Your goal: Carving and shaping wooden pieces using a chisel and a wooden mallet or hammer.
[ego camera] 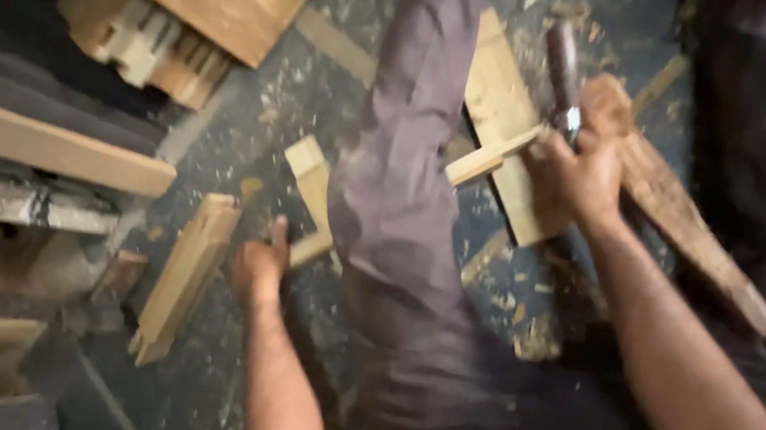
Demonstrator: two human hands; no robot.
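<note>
The left hand [259, 267] grips one end of a thin wooden strip [482, 162] passing under the trousered leg [406, 198]; the right hand [579, 179] clasps its other end plus a dark-handled tool [562, 70], on the shavings-strewn floor [255, 125]. Positioning seems underway; steadying comes next.

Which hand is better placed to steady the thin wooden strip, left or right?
Probably the left. The left hand already touches the thin wooden strip at its near end, while the right hand grips a chisel at the far end.

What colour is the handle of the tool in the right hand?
Dark reddish brown, with a shiny metal band; the tool handle shows in the head view, above the right hand.
</note>
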